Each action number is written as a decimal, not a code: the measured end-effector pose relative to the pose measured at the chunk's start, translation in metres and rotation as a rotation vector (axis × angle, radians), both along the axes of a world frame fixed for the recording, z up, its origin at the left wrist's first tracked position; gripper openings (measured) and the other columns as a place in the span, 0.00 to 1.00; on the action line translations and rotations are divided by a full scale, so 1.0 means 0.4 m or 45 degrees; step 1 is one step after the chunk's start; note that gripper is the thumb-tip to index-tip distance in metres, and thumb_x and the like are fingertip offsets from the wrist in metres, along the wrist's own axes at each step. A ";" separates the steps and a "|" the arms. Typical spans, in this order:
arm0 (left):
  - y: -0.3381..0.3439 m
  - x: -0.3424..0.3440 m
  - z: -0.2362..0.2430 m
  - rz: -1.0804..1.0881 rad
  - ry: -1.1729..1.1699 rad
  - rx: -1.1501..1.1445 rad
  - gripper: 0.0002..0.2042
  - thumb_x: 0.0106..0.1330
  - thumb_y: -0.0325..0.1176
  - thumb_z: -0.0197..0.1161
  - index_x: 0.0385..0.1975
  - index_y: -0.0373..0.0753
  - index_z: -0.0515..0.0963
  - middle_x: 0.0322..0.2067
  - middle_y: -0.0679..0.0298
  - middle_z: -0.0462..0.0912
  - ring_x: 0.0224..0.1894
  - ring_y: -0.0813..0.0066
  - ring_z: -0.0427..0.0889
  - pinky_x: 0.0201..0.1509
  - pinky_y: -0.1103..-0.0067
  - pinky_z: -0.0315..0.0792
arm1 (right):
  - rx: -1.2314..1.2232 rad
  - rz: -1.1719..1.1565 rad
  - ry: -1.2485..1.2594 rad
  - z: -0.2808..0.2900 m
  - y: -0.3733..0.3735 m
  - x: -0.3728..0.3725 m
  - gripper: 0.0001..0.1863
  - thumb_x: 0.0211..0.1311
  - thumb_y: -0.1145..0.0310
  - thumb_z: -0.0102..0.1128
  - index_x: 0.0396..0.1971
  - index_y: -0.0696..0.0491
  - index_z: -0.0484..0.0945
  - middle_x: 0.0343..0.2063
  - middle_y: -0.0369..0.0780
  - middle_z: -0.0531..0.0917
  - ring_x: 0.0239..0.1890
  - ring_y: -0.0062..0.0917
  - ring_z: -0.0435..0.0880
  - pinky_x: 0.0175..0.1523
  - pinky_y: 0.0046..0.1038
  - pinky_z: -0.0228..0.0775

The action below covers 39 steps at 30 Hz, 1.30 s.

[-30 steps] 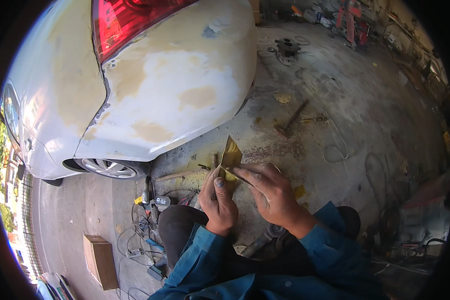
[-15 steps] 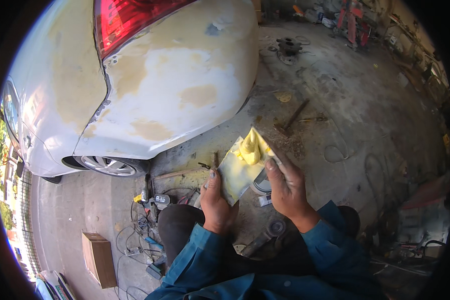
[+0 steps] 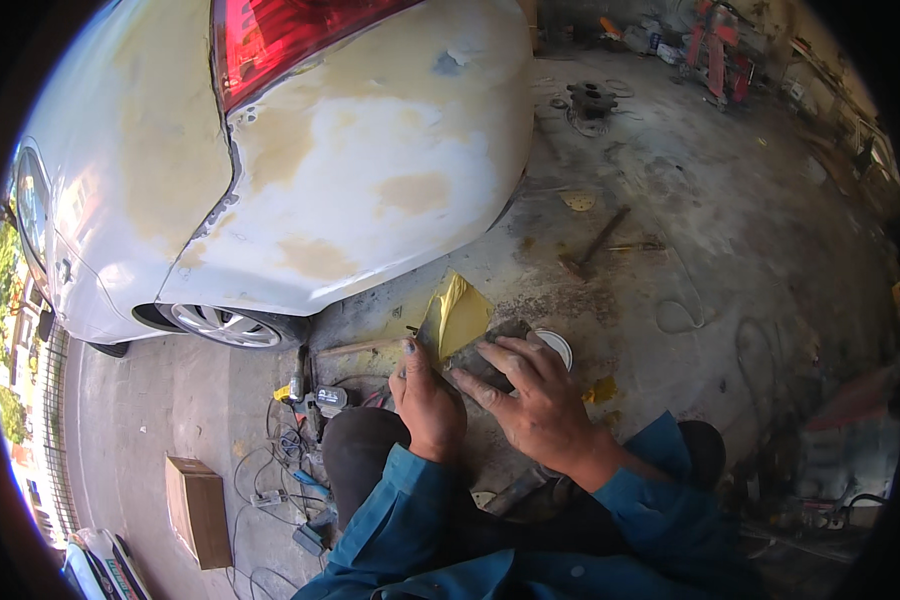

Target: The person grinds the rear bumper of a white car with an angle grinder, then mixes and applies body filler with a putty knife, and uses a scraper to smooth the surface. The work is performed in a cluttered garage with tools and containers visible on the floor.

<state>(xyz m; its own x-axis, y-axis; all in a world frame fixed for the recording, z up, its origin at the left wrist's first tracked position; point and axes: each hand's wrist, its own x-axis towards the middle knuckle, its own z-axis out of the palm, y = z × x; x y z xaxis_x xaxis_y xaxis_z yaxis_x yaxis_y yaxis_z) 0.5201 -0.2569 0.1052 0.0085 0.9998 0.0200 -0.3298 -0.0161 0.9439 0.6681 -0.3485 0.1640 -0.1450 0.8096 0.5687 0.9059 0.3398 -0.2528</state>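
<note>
Evidently the plate [image 3: 431, 332] sits in the left hand [image 3: 432, 412], which is closed on its near end, thumb along the left edge. Its long axis runs up and slightly right, away from the body and toward the car [image 3: 425, 240]. Yellow paste [image 3: 466, 312] covers the face toward the far corner, beyond the fingertips of the nearer left hand. The right hand [image 3: 542, 408] grips a dark spreader [image 3: 511, 329], lying just beside the plate's lower right edge; whether they touch, I cannot tell. Paste lies ahead and left of this hand.
</note>
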 end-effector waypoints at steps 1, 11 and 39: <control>0.004 0.011 0.024 0.009 -0.074 -0.009 0.25 0.90 0.50 0.53 0.52 0.28 0.83 0.46 0.61 0.86 0.45 0.75 0.80 0.54 0.74 0.75 | -0.071 0.051 0.072 0.003 -0.006 0.010 0.27 0.70 0.73 0.65 0.67 0.40 0.86 0.60 0.43 0.83 0.65 0.40 0.81 0.70 0.47 0.75; -0.034 0.033 0.078 -0.149 0.564 0.914 0.25 0.88 0.45 0.53 0.57 0.23 0.83 0.44 0.46 0.88 0.45 0.58 0.86 0.54 0.68 0.77 | 0.019 -0.030 1.014 0.058 0.021 0.092 0.15 0.84 0.75 0.57 0.63 0.60 0.83 0.47 0.48 0.88 0.46 0.36 0.90 0.51 0.32 0.82; -0.013 0.035 0.064 -0.365 -0.718 -0.281 0.25 0.88 0.48 0.53 0.70 0.32 0.75 0.65 0.55 0.85 0.66 0.60 0.85 0.74 0.63 0.75 | 0.133 -0.111 0.487 0.021 0.029 0.169 0.28 0.71 0.79 0.65 0.71 0.49 0.82 0.57 0.46 0.88 0.56 0.45 0.88 0.61 0.41 0.84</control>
<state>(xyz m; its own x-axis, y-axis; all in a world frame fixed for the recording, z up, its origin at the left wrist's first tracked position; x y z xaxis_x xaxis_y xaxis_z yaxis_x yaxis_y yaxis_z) 0.5342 -0.2621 0.1310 0.3222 0.9408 -0.1052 -0.7364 0.3189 0.5967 0.7358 -0.3367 0.1723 0.1598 0.7444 0.6484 0.7795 0.3078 -0.5456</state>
